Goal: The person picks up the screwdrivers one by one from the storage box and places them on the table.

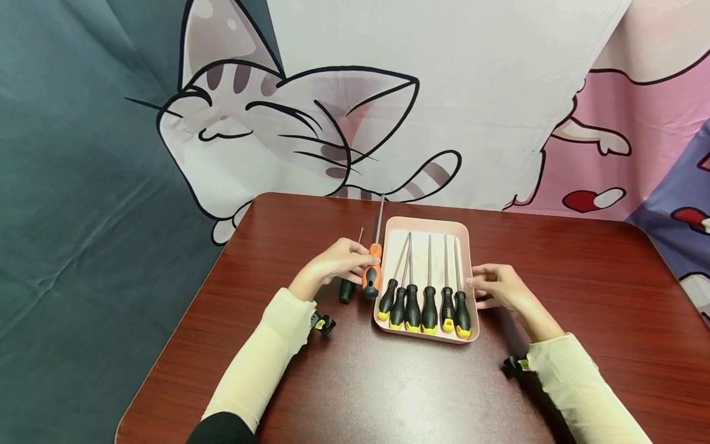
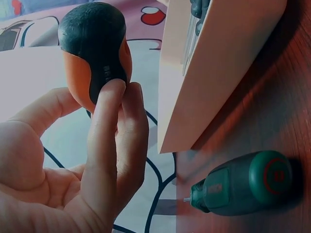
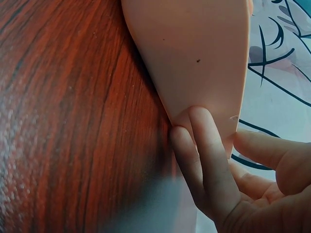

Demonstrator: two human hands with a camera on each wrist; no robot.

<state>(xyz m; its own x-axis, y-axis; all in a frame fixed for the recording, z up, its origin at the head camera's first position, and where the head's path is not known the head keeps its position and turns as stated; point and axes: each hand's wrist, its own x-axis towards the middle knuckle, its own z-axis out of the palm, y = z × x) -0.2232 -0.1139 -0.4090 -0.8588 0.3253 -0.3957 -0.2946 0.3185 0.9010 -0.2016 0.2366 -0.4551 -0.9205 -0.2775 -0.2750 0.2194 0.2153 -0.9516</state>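
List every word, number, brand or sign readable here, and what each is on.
No text reads with certainty.
Orange screwdriver: pale letters on the handle, too blurred.
Green screwdriver: red ringed mark on the end, unclear; faint side label, unreadable.
Black-and-yellow screwdriver, second from right in the pink tray: pale lettering, too small.

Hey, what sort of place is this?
Perhaps an indoor demonstration or filming corner, going by the cartoon-cat backdrop right behind a reddish-brown table and the small black device at the left wrist.

Orange-and-black screwdriver [image 1: 371, 279], tip farthest away, just beside shallow pink tray [image 1: 426, 224]
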